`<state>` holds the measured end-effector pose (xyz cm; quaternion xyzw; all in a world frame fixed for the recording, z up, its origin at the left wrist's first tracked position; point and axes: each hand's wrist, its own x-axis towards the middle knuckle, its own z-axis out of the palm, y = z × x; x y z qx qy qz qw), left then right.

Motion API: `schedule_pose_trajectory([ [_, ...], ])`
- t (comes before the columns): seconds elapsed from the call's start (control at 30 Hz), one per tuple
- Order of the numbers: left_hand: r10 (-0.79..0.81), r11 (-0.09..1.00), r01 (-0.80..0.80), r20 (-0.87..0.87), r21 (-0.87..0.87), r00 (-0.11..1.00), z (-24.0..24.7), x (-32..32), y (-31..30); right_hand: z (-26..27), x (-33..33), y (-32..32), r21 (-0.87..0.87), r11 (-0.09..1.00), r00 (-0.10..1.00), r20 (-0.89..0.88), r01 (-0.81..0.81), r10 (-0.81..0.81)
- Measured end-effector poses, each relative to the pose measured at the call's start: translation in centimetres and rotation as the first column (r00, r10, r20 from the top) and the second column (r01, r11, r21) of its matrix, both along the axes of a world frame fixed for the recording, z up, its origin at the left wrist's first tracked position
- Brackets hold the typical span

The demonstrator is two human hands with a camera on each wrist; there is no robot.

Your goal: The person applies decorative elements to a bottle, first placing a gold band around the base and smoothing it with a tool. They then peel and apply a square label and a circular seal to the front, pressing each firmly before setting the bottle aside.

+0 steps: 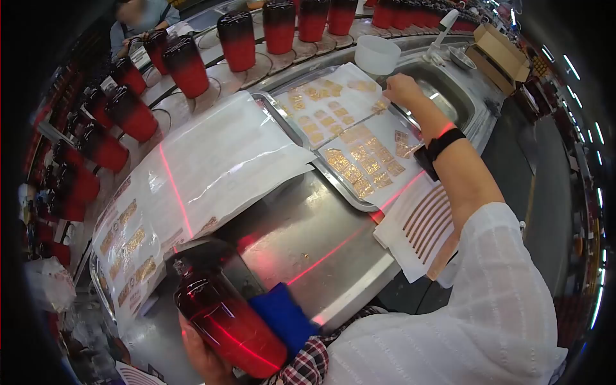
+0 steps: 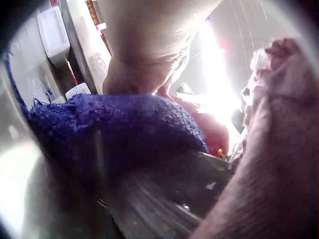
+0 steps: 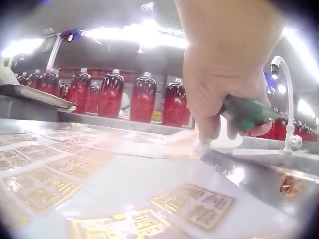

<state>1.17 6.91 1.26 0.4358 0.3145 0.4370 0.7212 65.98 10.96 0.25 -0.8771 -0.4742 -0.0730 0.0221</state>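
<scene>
A glossy bottle (image 1: 237, 327), black at the neck and red below, leans at the bottom of the head view. My left hand (image 1: 204, 351) grips its lower side, with the fingers partly hidden behind it. Beside the bottle lies a blue cloth (image 1: 282, 317), which fills much of the left wrist view (image 2: 119, 122). At the far end of the sheets of gold decals (image 1: 366, 157), my right hand (image 1: 404, 90) is bent down. The right wrist view shows its fingers curled round a dark green object (image 3: 246, 115), fingertips at the sheet's edge.
Rows of red and black bottles (image 1: 237, 42) stand along the back and left. A white bowl (image 1: 377, 54) sits beside the sink (image 1: 443, 90). White paper (image 1: 218, 160) covers the left tray; a striped sheet (image 1: 423, 221) lies at the near right. Another person sits at the upper left.
</scene>
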Motion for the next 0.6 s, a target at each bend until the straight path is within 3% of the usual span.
schedule_pose_trajectory([
  [0.03, 0.021, 1.000, -0.021, -0.010, 0.018, 1.000, -0.1, 0.1, 0.0, 0.4, -0.9, -0.4, 0.093, 0.995, 0.997, 0.071, -0.027, 0.021],
  [0.13, -0.006, 0.998, 0.009, -0.059, 0.058, 0.998, 0.4, 0.4, 0.1, 4.4, -4.2, 1.3, 0.090, 0.946, 0.950, 0.048, -0.311, 0.307],
  [0.23, 0.059, 0.998, -0.060, -0.035, -0.026, 0.998, 0.8, 1.0, -0.3, 7.8, -9.0, 4.7, 0.248, 0.904, 0.836, -0.353, -0.349, 0.420],
  [0.33, 0.062, 0.998, -0.062, 0.011, -0.001, 0.998, 1.9, 2.0, -0.4, 7.5, -10.7, 8.2, 0.203, 0.937, 0.785, -0.512, -0.285, 0.350],
  [0.37, 0.044, 0.999, -0.044, -0.014, 0.024, 0.999, 2.0, 2.3, -0.4, 3.6, -9.4, 10.8, 0.091, 0.900, 0.847, -0.308, -0.426, 0.433],
  [0.43, 0.025, 0.997, -0.020, -0.070, 0.072, 0.997, 1.8, 2.5, -0.2, -0.1, -9.4, 12.7, -0.093, 0.903, 0.899, -0.174, -0.420, 0.401],
  [0.5, 0.021, 1.000, -0.021, -0.025, -0.003, 0.999, 1.8, 2.3, -0.2, -6.0, -6.7, 14.0, -0.017, 0.881, 0.879, 0.054, -0.473, 0.473],
  [0.57, 0.012, 1.000, -0.013, -0.012, -0.024, 1.000, 1.9, 2.2, -0.2, -2.2, -9.9, 12.9, -0.234, 0.877, 0.893, 0.071, -0.419, 0.445],
  [0.6, -0.024, 0.998, 0.025, 0.025, -0.049, 0.999, 2.0, 2.1, -0.1, -2.4, -9.5, 12.4, 0.028, 0.849, 0.848, 0.079, -0.527, 0.524],
])
